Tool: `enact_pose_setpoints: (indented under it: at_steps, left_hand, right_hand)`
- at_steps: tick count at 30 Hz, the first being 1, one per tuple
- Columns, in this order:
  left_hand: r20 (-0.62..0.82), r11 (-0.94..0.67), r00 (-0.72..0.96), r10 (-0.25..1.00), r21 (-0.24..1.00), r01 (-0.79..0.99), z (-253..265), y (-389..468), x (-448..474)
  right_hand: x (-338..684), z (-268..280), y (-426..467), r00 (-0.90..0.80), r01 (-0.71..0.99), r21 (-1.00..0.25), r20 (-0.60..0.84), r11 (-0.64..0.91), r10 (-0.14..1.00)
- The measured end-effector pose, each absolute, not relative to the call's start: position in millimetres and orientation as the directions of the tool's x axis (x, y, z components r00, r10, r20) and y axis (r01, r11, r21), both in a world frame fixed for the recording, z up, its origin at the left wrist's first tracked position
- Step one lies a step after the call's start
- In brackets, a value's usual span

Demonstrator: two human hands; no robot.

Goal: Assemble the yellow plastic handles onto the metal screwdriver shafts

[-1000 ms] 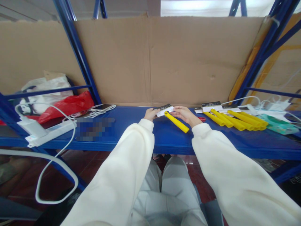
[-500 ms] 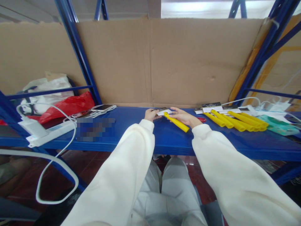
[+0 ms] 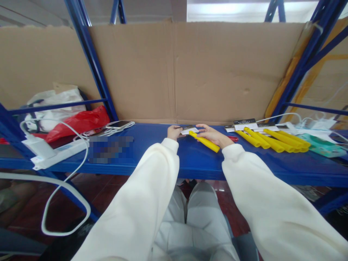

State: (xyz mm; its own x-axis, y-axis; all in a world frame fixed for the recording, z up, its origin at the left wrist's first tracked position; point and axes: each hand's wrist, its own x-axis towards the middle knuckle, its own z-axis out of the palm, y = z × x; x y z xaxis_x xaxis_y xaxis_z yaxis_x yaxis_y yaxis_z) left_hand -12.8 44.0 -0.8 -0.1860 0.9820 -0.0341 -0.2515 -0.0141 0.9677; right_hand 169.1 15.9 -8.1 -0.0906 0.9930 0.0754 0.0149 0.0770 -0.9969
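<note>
The sleeved left forearm (image 3: 144, 188) slants toward one o'clock, its left hand (image 3: 173, 132) curled inward with fingers pinched. The right forearm (image 3: 252, 177) angles toward ten o'clock; the right hand (image 3: 212, 135) points likewise, fingers loosely bent. The two hands are near each other without touching.

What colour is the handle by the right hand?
Yellow; the handle shows best in the head view.

From here the card (image 3: 187, 132) is too small to read, one end behind the left fingers (image 3: 176, 129); the right hand (image 3: 213, 136) partly hides a red item (image 3: 234, 138).
</note>
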Motion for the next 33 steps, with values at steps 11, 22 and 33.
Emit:
enact_pose_setpoints:
  at_steps: [11, 22, 33]
  left_hand:
    - [-0.010, -0.021, -0.135, 0.991, 0.974, -0.227, 0.8, 40.0, -12.0]
    - [-0.021, -0.013, -0.120, 0.993, 0.962, -0.272, 0.8, 42.0, -13.1]
    - [0.016, -0.060, -0.195, 0.981, 0.973, -0.222, -0.8, 44.1, -15.0]
  right_hand:
    - [167.5, -3.4, 8.7, -0.136, 0.049, -0.995, 0.076, 0.084, 0.988]
    - [165.9, -4.8, 4.8, -0.294, 0.090, -0.993, 0.045, 0.075, 0.955]
    - [174.3, 13.1, -0.3, -0.192, 0.197, -0.969, 0.111, 0.149, 0.975]
